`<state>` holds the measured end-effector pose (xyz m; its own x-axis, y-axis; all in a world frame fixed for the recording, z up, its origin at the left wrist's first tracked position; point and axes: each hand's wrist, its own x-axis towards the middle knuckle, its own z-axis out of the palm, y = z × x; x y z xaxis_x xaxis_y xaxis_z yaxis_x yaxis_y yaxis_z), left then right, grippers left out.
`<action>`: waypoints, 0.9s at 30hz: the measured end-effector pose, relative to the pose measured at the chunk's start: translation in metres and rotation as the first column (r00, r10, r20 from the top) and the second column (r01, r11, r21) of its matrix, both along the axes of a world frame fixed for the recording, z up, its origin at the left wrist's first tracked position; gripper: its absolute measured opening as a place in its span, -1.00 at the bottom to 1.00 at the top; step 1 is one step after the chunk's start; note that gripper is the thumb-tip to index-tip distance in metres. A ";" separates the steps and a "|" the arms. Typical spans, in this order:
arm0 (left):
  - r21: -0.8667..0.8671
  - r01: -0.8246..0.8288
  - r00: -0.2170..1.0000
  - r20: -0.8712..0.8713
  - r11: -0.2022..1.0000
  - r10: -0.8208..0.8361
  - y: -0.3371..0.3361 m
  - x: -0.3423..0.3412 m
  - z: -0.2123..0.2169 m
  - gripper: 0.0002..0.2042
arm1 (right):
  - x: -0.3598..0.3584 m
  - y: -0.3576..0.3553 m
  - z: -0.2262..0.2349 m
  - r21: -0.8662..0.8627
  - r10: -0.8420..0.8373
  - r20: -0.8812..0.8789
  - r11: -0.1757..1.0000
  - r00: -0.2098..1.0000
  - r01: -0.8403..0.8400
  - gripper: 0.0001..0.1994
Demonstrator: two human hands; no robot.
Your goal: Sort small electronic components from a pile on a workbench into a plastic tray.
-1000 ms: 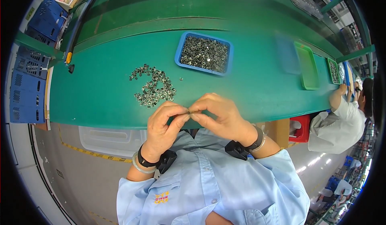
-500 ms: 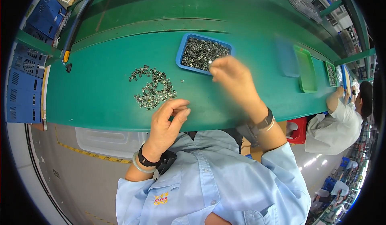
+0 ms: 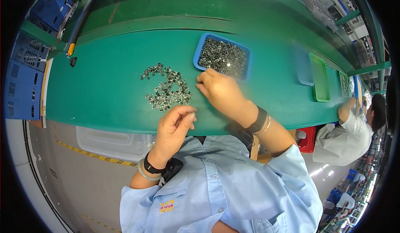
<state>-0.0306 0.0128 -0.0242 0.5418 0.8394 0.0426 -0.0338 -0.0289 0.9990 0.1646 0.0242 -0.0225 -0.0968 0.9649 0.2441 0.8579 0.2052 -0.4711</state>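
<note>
Small shiny metal parts (image 3: 177, 96) lie in a loose, curved heap on the green tabletop. Just on the near side of that heap is my left hand (image 3: 173, 127), its fingers curled toward the thumb; whatever may be between them is hidden. My right hand (image 3: 225, 92) hovers at the heap's right side with its fingertips pinched together, and I cannot make out anything in the pinch. Behind it, a blue tray (image 3: 197, 58) is filled with many more of the same kind of small dark and silvery parts.
Farther right on the bench are a translucent blue tray (image 3: 304, 68), a green tray (image 3: 321, 79) and a smaller green tray (image 3: 343, 84) with small parts. A person (image 3: 348, 137) works at the far right. Blue crates (image 3: 26, 79) stand at the left edge.
My right hand has moved left and nearer from the blue tray's front edge to beside the heap. My left hand has stayed almost in place. The whole view has shifted slightly.
</note>
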 end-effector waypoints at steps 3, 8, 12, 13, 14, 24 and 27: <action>-0.259 -0.003 0.996 0.082 0.966 0.026 0.003 0.001 0.004 -0.87 | 0.007 -0.014 0.008 0.040 0.053 -0.207 0.998 0.977 -0.046 -0.83; -0.439 0.128 0.982 0.179 0.890 -0.054 0.009 0.014 0.012 -0.84 | 0.005 -0.045 0.029 0.103 0.067 -0.386 0.994 0.920 -0.029 -0.70; -0.556 0.224 0.957 0.282 0.800 -0.072 0.005 0.027 0.018 -0.81 | 0.009 -0.058 0.049 0.205 0.076 -0.197 0.978 0.977 -0.035 -0.54; -0.578 0.230 0.956 0.283 0.783 -0.072 0.004 0.030 0.019 -0.81 | 0.010 -0.061 0.048 0.206 0.071 -0.200 0.978 0.977 -0.029 -0.54; -0.599 0.234 0.956 0.284 0.766 -0.070 0.002 0.033 0.020 -0.81 | 0.012 -0.062 0.046 0.214 0.083 -0.146 0.976 0.986 -0.050 -0.49; -0.697 0.245 0.938 0.346 0.674 0.018 -0.001 0.042 0.017 -0.82 | 0.011 -0.066 0.034 0.406 0.086 0.051 0.909 0.995 -0.099 -0.39; -0.704 0.208 0.940 0.335 0.679 0.060 -0.002 0.041 0.015 -0.82 | 0.008 -0.072 0.037 0.302 0.055 -0.130 0.953 0.990 -0.014 -0.47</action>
